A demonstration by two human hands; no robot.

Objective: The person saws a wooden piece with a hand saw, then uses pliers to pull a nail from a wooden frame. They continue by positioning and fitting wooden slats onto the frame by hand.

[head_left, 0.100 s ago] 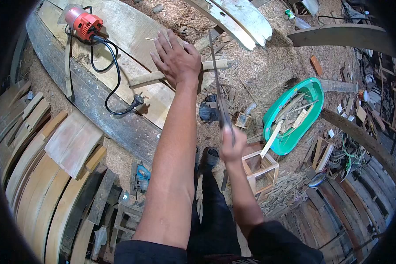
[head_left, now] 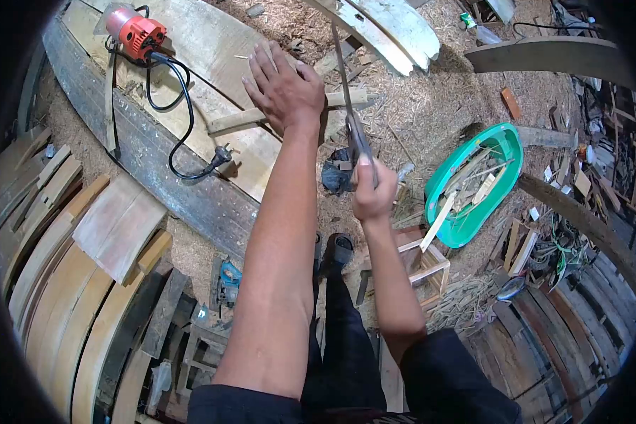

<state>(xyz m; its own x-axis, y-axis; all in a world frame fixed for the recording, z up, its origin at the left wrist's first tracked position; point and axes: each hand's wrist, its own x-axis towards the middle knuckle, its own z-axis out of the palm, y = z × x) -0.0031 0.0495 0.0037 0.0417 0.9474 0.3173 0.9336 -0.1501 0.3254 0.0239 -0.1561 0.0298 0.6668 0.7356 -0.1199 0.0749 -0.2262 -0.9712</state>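
Observation:
My left hand (head_left: 287, 92) lies flat with fingers stretched out, pressing down across a narrow wooden strip (head_left: 232, 122) on top of a wide plank (head_left: 208, 46). The strip's far end sticks out past the plank's edge, to the right of the hand. My right hand (head_left: 374, 189) is wrapped round the handle of a handsaw (head_left: 354, 127). Its long thin blade points away from me and crosses the strip's overhanging end, a short way right of my left hand.
A red power tool (head_left: 140, 37) with a black cord and plug (head_left: 221, 155) sits on the plank. To the right, a green tub (head_left: 437, 225) holds wood scraps beside a small wooden frame (head_left: 437, 267). A blue power tool (head_left: 229, 281) lies near my feet. Curved boards (head_left: 106, 332) are stacked at left.
My right hand has moved forward, away from me, carrying the handsaw along the strip's crossing point. My left hand stays in place on the strip.

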